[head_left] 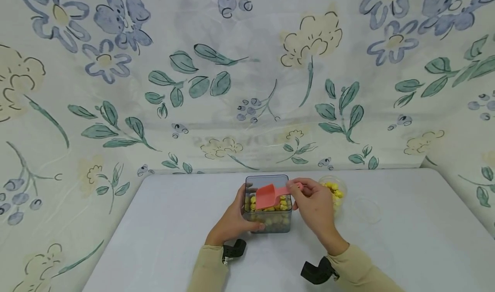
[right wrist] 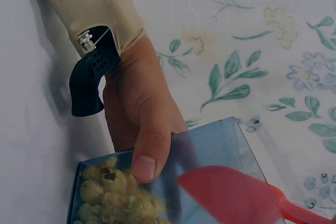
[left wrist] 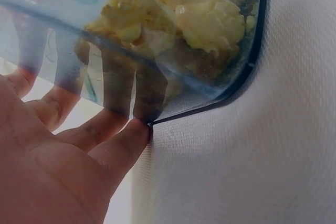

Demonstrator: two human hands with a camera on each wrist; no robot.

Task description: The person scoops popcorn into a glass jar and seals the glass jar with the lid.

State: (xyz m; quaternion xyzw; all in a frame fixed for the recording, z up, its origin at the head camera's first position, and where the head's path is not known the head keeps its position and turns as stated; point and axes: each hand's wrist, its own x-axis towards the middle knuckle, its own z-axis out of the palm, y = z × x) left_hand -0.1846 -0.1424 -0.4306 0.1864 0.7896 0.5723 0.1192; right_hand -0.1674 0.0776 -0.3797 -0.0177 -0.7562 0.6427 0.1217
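A clear bluish square container [head_left: 267, 222] stands on the table, partly filled with yellow popcorn [right wrist: 107, 198]. My left hand [head_left: 233, 220] grips its left side, thumb across the front wall. In the left wrist view the fingers of the left hand [left wrist: 79, 145] lie along the container's wall, seen partly through it. With thumb and fingers my right hand [head_left: 316, 206] pinches the handle of a pink scoop [head_left: 266, 196]. The scoop's blade is tilted within the container's mouth, above the popcorn, and no popcorn shows on it.
Behind the right hand stands a round clear tub [head_left: 336, 189] holding more yellow popcorn. To its right a clear round lid [head_left: 366, 210] lies on the white table [head_left: 162, 240]. A flower-patterned cloth [head_left: 247, 90] hangs behind the table's far edge.
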